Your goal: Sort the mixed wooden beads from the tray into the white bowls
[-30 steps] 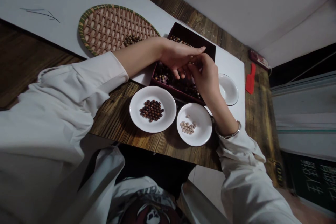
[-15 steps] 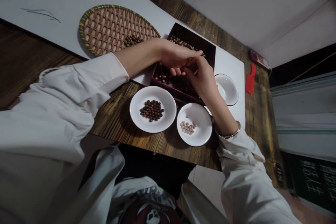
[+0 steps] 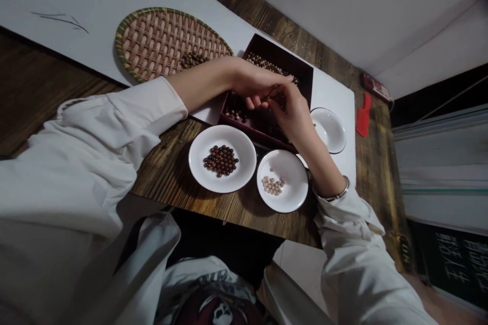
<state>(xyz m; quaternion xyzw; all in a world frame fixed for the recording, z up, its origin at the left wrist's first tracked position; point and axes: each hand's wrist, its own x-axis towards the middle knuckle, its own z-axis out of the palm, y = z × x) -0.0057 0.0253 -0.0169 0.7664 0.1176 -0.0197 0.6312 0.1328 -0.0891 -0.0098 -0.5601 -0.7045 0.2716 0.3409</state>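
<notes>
Mixed beads [image 3: 265, 62] lie in the dark red box [image 3: 244, 129], under your hands. Your left hand [image 3: 253, 77] is cupped, your right hand [image 3: 295, 111] pinched close against it — I can't tell what either holds. Nearer you stands a white bowl [image 3: 200, 172] — left, a woven tray [image 3: 152, 43].

Near the frame's centre, the left hand [image 3: 257, 80] and right hand [image 3: 293, 110] met above a maroon box [image 3: 304, 75] of beads [image 3: 264, 62], while a woven tray [image 3: 156, 43] lay at upper left.
</notes>
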